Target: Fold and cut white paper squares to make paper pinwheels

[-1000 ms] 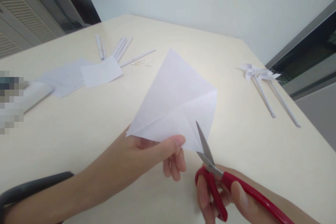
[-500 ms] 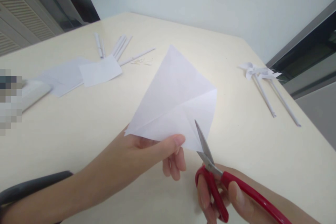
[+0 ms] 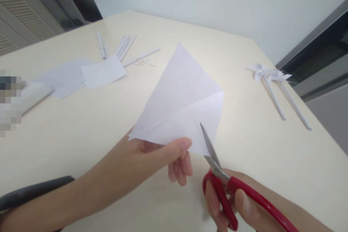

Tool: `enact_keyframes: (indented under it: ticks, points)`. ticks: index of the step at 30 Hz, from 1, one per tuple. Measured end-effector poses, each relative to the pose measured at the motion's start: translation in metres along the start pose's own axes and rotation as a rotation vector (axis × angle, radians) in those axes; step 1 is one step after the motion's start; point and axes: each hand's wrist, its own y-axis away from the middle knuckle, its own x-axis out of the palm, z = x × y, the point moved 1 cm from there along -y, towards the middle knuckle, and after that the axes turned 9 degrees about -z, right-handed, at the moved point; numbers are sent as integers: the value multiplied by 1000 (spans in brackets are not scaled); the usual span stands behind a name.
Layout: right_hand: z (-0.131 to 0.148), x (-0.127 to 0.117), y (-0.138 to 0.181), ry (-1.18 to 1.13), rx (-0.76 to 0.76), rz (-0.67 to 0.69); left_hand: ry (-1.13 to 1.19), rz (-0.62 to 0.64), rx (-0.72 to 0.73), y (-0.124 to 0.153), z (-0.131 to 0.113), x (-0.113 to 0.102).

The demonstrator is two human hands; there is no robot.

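A white sheet of paper (image 3: 182,83) with crease lines is pinched along its near edge by my left hand (image 3: 160,159), thumb on top and fingers beneath. My right hand (image 3: 239,203) grips red-handled scissors (image 3: 217,170). Their blades are parted slightly around the paper's near right corner, one blade lying over the sheet and the other mostly hidden under it. The upper blade's tip points away from me, towards the middle of the sheet.
Two paper pinwheels on rolled sticks (image 3: 274,96) lie at the right of the table (image 3: 233,181). Rolled paper tubes (image 3: 123,47), loose paper pieces (image 3: 103,72) and small scraps (image 3: 146,62) are at the back left. A white object (image 3: 35,96), partly pixelated, sits at the left edge.
The scissor blades have come slightly closer together at the paper's corner. The paper and my left hand have barely shifted.
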Motion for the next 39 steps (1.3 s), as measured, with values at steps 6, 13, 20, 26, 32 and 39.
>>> enact_keyframes:
  ticks: [6, 13, 20, 26, 32, 39]
  points:
    - [5, -1, 0, -24, -12, -2, 1, -18, -13, 2, -4, 2]
    - [6, 1, 0, -17, 12, 1, 7, -10, -24, 2, -3, 1]
    - [5, 1, 0, 40, -3, -18, -27, 13, -67, 4, 1, -1]
    - [2, 3, -3, -16, 0, 3, -2, -9, -42, 2, -6, 3]
    - [-9, 0, -2, -82, 0, 20, 6, -4, -19, 0, -3, 2]
    - [-22, 1, 2, -52, 51, -54, 11, -61, -124, 5, -14, 6]
